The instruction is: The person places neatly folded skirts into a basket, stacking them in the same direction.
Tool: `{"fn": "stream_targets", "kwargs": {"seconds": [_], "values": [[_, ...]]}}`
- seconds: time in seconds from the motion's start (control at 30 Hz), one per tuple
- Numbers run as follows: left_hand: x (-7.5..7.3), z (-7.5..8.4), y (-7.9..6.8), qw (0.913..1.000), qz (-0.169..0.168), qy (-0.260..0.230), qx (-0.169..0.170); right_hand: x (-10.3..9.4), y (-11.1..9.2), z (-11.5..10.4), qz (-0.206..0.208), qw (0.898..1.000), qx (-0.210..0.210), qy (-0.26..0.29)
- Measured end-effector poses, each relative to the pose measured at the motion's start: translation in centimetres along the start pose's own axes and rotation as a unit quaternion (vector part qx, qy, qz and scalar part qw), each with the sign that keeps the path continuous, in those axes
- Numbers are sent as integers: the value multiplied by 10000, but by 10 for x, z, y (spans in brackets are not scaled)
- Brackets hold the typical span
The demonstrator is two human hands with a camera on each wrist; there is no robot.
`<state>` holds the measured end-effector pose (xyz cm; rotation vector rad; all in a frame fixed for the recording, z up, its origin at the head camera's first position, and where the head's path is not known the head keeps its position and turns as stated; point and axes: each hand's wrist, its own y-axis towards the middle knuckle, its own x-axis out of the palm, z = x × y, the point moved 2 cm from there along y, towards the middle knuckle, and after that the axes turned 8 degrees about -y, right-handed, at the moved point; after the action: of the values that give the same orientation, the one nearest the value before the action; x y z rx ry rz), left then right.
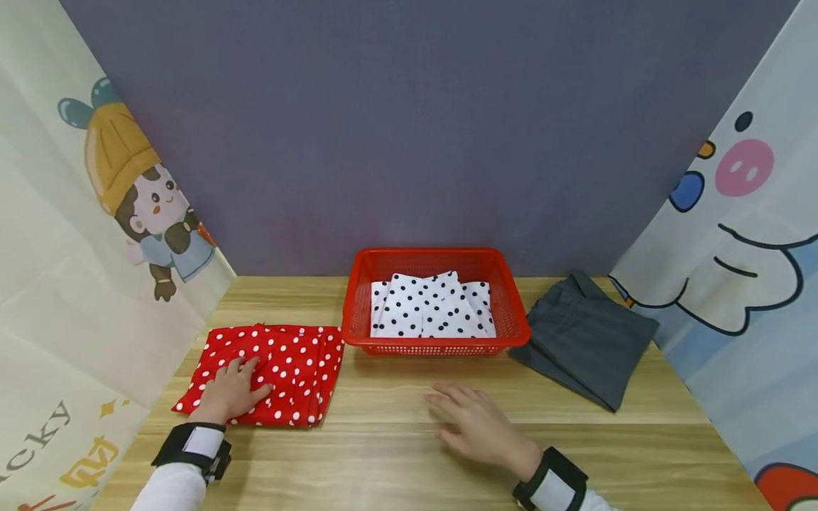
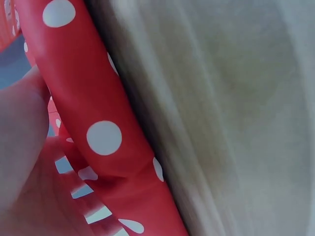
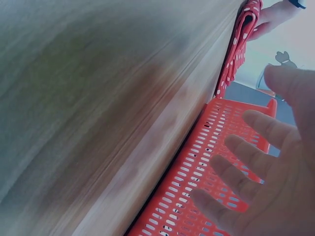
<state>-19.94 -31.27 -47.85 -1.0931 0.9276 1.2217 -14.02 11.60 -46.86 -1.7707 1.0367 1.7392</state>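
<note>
Head view, red cloth under left hand, grey cloth, basket between

Wood tbl bears red dotted cloth, red bskt & dk grey cloth.

Your left hand lies to the left of the red basket and nearer to you than it, back of the hand up. The fingers are slightly bent and point away from you; the left thumb stands out toward the basket's side. Your right hand is on your side of the basket, fingers loosely extended, thumb apart. Your right wrist lies right of that hand, nearer to you than the basket.
</note>
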Motion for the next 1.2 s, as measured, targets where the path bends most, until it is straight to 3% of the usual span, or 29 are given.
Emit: {"fn": "stream_targets", "kwargs": {"seconds": [0.73,1.2], "values": [[20,20,-41,9954,653,84,698,3,1,-4,-141,9998,62,91],[26,44,-55,9956,448,226,796,5,5,-10,-252,9995,37,208]]}}
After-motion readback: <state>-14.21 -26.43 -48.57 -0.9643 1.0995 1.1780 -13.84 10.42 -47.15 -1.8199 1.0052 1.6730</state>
